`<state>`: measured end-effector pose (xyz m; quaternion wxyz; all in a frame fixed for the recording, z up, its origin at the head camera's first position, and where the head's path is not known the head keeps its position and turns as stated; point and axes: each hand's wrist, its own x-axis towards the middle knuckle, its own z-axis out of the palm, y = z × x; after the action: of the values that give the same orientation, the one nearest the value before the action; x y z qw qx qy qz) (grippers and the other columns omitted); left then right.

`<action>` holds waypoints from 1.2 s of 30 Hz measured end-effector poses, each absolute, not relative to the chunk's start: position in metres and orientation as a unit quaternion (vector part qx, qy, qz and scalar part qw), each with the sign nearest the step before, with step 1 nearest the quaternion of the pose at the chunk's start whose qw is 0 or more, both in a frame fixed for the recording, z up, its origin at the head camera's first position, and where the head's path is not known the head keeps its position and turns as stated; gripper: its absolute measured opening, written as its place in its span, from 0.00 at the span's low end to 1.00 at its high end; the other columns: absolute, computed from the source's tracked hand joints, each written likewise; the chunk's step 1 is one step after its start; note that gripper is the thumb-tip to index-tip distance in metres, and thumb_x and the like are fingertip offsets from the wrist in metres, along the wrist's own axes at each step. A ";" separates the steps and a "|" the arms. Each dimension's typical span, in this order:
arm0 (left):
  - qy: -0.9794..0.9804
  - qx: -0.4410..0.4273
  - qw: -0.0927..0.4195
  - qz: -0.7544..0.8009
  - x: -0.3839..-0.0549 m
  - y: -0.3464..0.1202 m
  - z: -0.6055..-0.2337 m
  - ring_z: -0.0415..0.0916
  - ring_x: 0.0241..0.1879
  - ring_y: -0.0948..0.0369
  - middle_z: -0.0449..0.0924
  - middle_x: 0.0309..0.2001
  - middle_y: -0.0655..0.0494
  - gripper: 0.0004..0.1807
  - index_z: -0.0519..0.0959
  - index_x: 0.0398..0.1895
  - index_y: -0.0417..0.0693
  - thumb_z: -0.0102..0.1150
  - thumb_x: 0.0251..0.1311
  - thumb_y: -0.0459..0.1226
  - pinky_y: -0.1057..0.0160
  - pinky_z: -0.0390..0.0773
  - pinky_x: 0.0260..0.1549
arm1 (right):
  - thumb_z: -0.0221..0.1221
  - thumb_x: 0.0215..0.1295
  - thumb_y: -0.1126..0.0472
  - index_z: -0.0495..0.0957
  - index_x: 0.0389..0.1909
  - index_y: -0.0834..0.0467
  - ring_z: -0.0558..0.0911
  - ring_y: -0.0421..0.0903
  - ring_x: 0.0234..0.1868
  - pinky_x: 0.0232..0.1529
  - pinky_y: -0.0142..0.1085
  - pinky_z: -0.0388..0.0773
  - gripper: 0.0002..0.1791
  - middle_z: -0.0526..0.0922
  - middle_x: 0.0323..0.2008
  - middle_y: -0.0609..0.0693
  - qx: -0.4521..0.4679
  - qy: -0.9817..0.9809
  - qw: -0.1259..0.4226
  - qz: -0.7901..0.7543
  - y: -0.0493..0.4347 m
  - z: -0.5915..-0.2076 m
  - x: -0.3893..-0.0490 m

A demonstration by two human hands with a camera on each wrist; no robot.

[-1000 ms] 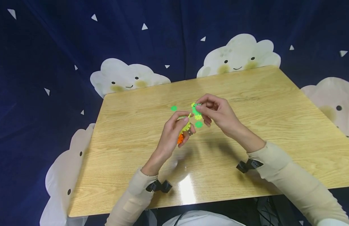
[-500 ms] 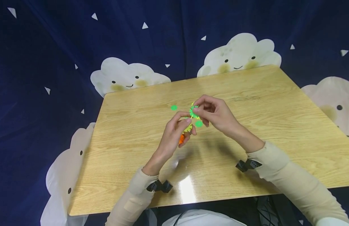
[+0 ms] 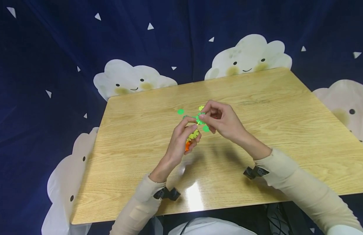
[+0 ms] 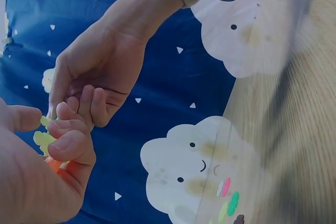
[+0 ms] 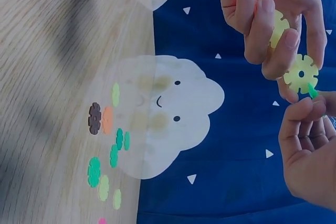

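Observation:
My left hand (image 3: pixel 181 137) holds a joined group of notched plastic snowflake discs above the table. A yellow disc (image 3: pixel 194 134) shows at its fingers, with an orange disc (image 3: pixel 187 146) lower down. My right hand (image 3: pixel 225 120) pinches a green notched disc (image 3: pixel 200 118) between thumb and fingertips. In the right wrist view, an upright yellow disc (image 5: pixel 294 80) sits at the left fingertips, and the green disc (image 5: pixel 312 91) meets its lower edge. Whether their notches interlock, I cannot tell. Fingers partly cover the group in the left wrist view, where yellow (image 4: pixel 44 141) and orange pieces (image 4: pixel 53 163) peek out.
Several loose discs lie flat on the wooden table (image 3: pixel 125 156) beyond the hands, among them a green one (image 3: pixel 180 111) and a yellow one (image 3: pixel 201 108). A brown disc (image 5: pixel 94 118) lies there too. A dark blue curtain (image 3: pixel 187 39) hangs behind the table.
The right hand has moved slightly left and down, bringing the green disc from apart to the yellow disc's edge. The left hand has hardly moved.

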<state>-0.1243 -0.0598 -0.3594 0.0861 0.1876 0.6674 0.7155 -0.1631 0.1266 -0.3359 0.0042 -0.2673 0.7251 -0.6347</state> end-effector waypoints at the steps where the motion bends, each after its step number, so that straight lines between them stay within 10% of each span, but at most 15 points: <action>1: 0.668 0.186 0.086 0.716 -0.124 -0.059 -0.359 0.55 0.10 0.60 0.69 0.21 0.49 0.15 0.70 0.48 0.48 0.44 0.71 0.48 0.67 0.52 0.05 | 0.61 0.66 0.63 0.76 0.35 0.59 0.69 0.51 0.13 0.14 0.35 0.66 0.04 0.72 0.17 0.58 -0.267 0.726 0.003 -0.634 0.127 -0.336 -0.163; 36: 0.656 0.191 0.091 0.725 -0.123 -0.056 -0.361 0.57 0.11 0.57 0.68 0.22 0.47 0.14 0.69 0.47 0.48 0.42 0.71 0.48 0.60 0.54 0.04 | 0.62 0.66 0.60 0.78 0.36 0.58 0.70 0.53 0.14 0.17 0.36 0.69 0.05 0.72 0.18 0.59 -0.251 0.740 0.009 -0.624 0.127 -0.337 -0.162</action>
<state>-0.1235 -0.0558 -0.3614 0.0910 0.1906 0.6557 0.7249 -0.1615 0.1266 -0.3374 0.0092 -0.2514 0.7401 -0.6236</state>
